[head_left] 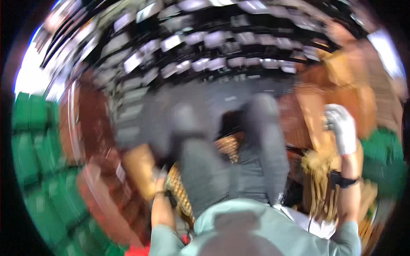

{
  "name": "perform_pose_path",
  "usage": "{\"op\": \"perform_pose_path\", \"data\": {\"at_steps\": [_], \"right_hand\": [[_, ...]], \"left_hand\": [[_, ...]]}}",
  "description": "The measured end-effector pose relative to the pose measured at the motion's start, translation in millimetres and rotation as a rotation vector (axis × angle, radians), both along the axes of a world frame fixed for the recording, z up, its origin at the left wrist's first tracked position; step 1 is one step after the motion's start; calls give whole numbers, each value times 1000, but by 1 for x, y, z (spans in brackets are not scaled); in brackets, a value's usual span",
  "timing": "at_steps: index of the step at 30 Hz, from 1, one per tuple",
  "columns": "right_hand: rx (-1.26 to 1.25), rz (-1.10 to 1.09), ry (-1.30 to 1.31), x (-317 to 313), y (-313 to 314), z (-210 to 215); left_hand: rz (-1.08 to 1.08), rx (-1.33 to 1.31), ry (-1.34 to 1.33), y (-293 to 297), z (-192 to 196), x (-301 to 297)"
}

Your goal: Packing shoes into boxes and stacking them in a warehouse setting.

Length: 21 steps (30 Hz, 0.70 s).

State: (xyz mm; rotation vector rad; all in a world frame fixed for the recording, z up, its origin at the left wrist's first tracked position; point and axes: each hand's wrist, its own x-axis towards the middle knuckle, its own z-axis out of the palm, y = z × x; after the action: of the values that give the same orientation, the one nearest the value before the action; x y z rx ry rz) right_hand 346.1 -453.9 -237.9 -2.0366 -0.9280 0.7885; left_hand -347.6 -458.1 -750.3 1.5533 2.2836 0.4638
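Your left hand (pixel 160 178) is at the edge of the tan piece (pixel 139 168); looks like contact, but blur hides the fingers, so can't tell how open it is or if it grips. Your right hand (pixel 341 126), white-gloved, is partly curled; can't confirm a hold. Just left of it: brown pieces (pixel 309 113). Below it: a bundle of tan strands (pixel 317 175).

Progress: tan piece is at the left hand, not visibly joined to anything; no finished result I can pick out, so what's left can't be judged.

Containers: green blocks (pixel 32 153), maybe crates, well left of your left hand; insides unreadable. Red-brown box shape (pixel 92 115) between, contents unclear.
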Motion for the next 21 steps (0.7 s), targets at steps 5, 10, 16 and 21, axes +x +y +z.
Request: {"op": "perform_pose_path", "data": {"at_steps": [5,10,16,21], "right_hand": [[-31,-141,-824,28,-148,11],[-506,-257,-910,57,-244,37],[-700,-405,-907,83,-288,37],[-433,-386,-729,85,-278,57]], "left_hand": [[-534,-263,406,4,-51,-107],[-105,-255,119,22,-7,-40],[34,85,-70,28,195,83],[-772,840,-123,61,305,91]]}}
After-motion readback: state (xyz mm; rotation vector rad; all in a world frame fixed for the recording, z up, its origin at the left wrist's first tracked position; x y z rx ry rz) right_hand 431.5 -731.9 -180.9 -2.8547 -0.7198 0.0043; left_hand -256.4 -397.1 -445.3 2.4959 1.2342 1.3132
